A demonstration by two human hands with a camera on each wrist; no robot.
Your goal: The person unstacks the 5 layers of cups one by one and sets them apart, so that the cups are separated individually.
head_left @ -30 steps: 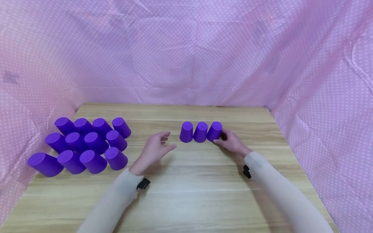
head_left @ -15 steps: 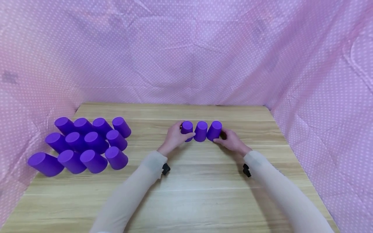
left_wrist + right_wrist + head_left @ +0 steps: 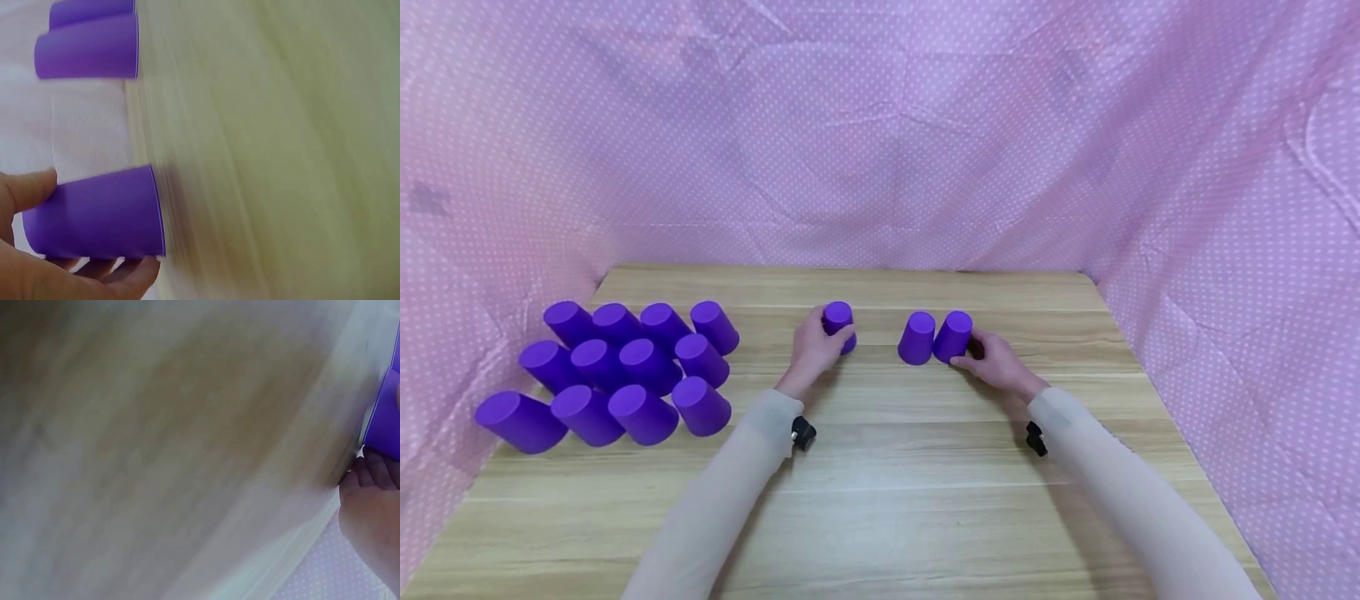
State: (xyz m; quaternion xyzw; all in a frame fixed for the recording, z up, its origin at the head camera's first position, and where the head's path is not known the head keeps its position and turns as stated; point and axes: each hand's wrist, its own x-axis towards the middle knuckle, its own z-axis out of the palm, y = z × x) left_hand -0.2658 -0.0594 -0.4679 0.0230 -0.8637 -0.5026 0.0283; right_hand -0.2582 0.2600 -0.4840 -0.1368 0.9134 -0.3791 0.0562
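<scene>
Thumb and fingers of my left hand point(image 3: 814, 346) grip an upside-down purple cup point(image 3: 838, 317), left of two others. In the left wrist view this cup point(image 3: 94, 212) sits between the thumb and several curled fingers, its rim close to the wooden table. My right hand point(image 3: 996, 363) holds the rightmost purple cup point(image 3: 953, 337) low on its right side, with the thumb at the front. Just left of that one, a middle purple cup point(image 3: 917, 340) stands upside down, its base touching or nearly touching it. Only part of the right hand's cup point(image 3: 384, 425) shows in the right wrist view.
On the left of the wooden table point(image 3: 880, 517), several upside-down purple cups point(image 3: 647, 414) stand close together in three rows. A pink dotted cloth point(image 3: 880, 167) hangs around the back and both sides. Each wrist wears a small black device point(image 3: 803, 433).
My left hand came in from the left, took hold of the leftmost of the three cups and moved it left, away from the middle cup. My right hand stays on its cup.
</scene>
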